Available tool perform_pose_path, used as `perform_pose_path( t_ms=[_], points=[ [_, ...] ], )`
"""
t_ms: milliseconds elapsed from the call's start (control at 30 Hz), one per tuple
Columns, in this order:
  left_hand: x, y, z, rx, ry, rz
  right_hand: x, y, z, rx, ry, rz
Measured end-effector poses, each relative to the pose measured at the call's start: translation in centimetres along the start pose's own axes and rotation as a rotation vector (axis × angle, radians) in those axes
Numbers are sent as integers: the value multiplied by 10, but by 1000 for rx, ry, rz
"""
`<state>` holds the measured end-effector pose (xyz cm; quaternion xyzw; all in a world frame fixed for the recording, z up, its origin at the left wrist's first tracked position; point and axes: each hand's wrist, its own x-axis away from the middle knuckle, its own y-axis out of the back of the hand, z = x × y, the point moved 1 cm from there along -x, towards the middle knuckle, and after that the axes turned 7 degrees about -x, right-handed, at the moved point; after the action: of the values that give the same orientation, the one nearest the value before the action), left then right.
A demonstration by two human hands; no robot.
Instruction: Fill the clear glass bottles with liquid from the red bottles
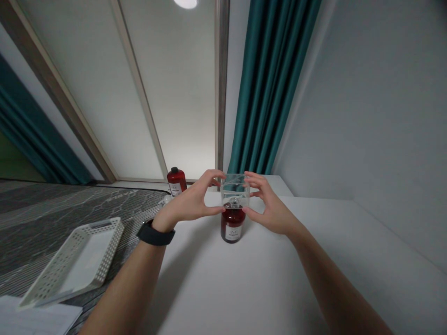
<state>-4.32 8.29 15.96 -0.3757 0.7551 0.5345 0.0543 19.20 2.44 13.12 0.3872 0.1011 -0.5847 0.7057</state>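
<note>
At twelve o'clock from where I watched, just past the middle of the white tabletop [244, 279], both bare hands met around a clear, square plastic box [235, 189] held over a small dark red glass bottle with a pale label [232, 225]. The left hand [188, 203], a black watch band [155, 234] on its wrist, reached in from seven o'clock; its thumb pressed the box's near left edge and its fingers curled over the top left corner. The right hand [270, 207] came in from five o'clock, thumb low on the right side, fingers spread along the upper right edge. Together they pinched the box between them. The box sat down over the bottle's neck and cap, with the bottle's body showing below it, standing on the tabletop.

Around the bottle the tabletop lay open toward six and three o'clock, up to the grey wall [384, 116]. At ten o'clock, well apart, stood a second red bottle with a black cap [176, 180]. A white perforated plastic basket [75, 263] lay tilted at eight o'clock on grey patterned floor [70, 204], near the table's left edge. Teal curtains [272, 83] hung at one o'clock beside a pale framed panel [174, 93].
</note>
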Motion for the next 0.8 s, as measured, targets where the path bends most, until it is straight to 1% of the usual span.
perform_pose_path(
  t_ms=[167, 333, 500, 700, 800],
  points=[
    [0, -5, 1, -12, 70, 20, 1, -1, -9, -51, -84, -38],
    [-1, -16, 15, 56, 137, 6, -1, -3, -25, -196, -216, -74],
    [-2, -20, 24, 65, 117, -41, -4, -6, -31, -293, -269, -94],
    [-4, -28, 32, 73, 89, -93, -3, -10, -38, -341, -328, -108],
    [-4, -34, 38, 88, 101, -136, -2, -11, -39, -349, -356, -107]
  ],
)
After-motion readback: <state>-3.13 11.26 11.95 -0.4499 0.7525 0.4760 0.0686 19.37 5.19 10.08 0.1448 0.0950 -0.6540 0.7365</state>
